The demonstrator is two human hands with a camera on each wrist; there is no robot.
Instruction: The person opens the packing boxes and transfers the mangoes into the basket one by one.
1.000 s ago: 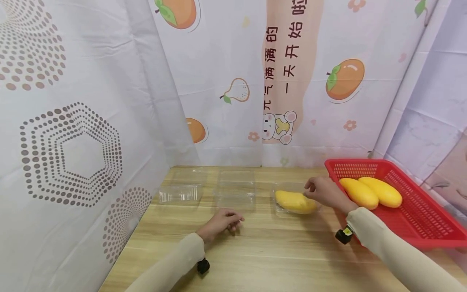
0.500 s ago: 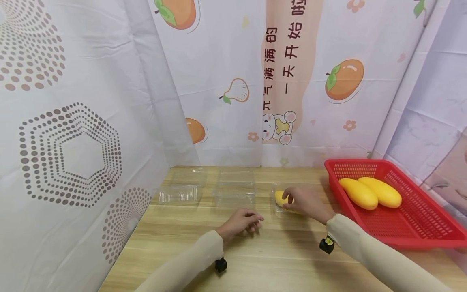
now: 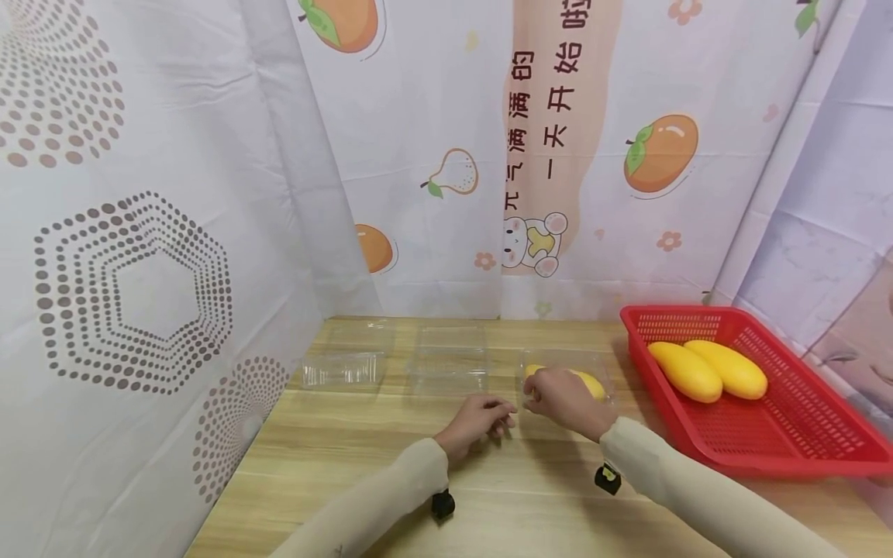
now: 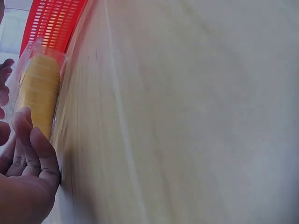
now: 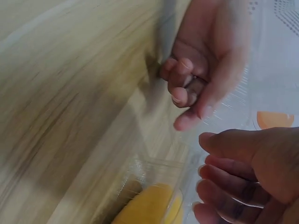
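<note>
Head view: basket [image 3: 760, 434] is showing its floor; left wrist view: only its wall | box [image 3: 575, 359] is holding mango [image 3: 590, 384], right hand [image 3: 568, 403] partly hiding it from head view | right wrist view: this and left hand [image 3: 477, 425] leaving fingers loosely bent, gripping nothing

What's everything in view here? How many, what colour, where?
Table: 1, light brown, lower half
Cloths: several, mostly white, behind and beside table
Basket: 1, red, right side
Basket fruits: 2, yellow, inside
Empty containers: 2, clear, back left, middle
Filled container: 1, clear, left of basket
Boxed fruit: 1, yellow, in that container
Sleeves: 2, cream, lower centre, right
Wrist devices: 2, black, under sleeve ends
Right hand: 1, bare, by filled container
Left hand: 1, bare, beside right hand
</note>
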